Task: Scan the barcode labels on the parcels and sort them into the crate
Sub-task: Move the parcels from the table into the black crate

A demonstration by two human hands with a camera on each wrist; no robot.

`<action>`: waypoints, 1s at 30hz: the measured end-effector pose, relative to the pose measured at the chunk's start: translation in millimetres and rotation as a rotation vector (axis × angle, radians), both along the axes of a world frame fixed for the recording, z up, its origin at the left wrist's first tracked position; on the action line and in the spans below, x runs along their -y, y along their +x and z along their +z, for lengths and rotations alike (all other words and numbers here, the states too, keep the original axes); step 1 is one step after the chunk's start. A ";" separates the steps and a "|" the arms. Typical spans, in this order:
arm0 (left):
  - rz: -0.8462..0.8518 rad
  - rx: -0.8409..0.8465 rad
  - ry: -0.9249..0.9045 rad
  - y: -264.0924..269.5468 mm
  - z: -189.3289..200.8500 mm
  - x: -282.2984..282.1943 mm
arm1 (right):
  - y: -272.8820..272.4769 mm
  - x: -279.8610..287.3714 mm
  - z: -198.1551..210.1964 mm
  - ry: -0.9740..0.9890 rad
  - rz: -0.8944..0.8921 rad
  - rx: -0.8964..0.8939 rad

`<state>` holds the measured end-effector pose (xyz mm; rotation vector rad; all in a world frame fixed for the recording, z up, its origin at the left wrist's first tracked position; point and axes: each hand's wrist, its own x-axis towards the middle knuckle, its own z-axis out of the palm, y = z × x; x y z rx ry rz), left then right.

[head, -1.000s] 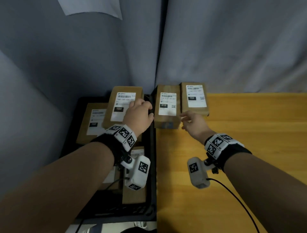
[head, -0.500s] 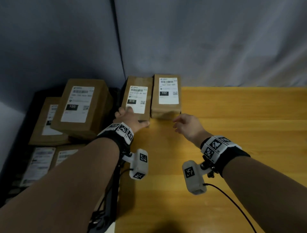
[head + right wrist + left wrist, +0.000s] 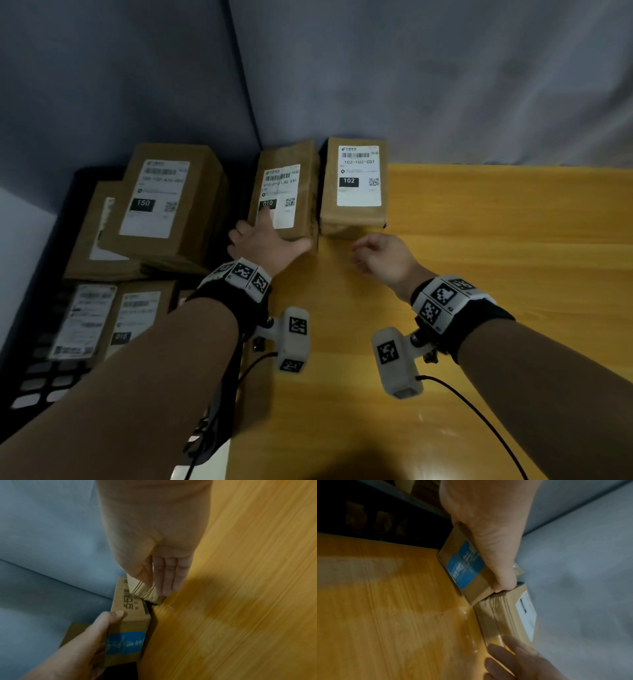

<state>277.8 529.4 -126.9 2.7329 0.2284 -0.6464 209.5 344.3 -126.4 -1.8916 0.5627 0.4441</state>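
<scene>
Two brown parcels lie side by side at the table's far edge. My left hand (image 3: 270, 236) grips the left one, parcel 010 (image 3: 291, 185), at its near end, with the index finger on its white label and the thumb along the front. Blue tape crosses this parcel (image 3: 464, 568) underneath, and its near end looks slightly raised. Parcel 102 (image 3: 356, 185) lies flat to the right. My right hand (image 3: 373, 253) hovers just in front of it, holding nothing. Its straight fingers (image 3: 168, 577) reach the crumpled near end of parcel 102 (image 3: 147, 593).
The black crate (image 3: 37, 380) stands to the left of the wooden table (image 3: 479, 274). It holds several labelled parcels, with parcel 150 (image 3: 164, 205) lying on top at the back. A grey cloth backdrop (image 3: 445, 85) hangs right behind the parcels.
My left hand left parcel 150 in the crate, moved right and took hold of parcel 010. The right hand stayed in front of parcel 102. The head view swung left.
</scene>
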 end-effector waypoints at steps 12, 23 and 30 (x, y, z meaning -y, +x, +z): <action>-0.171 0.318 -0.350 -41.2 59.5 -66.4 | 23.5 -98.8 70.8 0.265 -0.227 0.196; 0.312 -0.115 -1.206 -23.8 102.4 -205.6 | 18.3 -197.3 100.2 0.457 -0.060 0.325; 0.413 0.050 -1.086 -15.9 98.7 -301.7 | 15.3 -279.5 97.1 0.318 0.304 0.149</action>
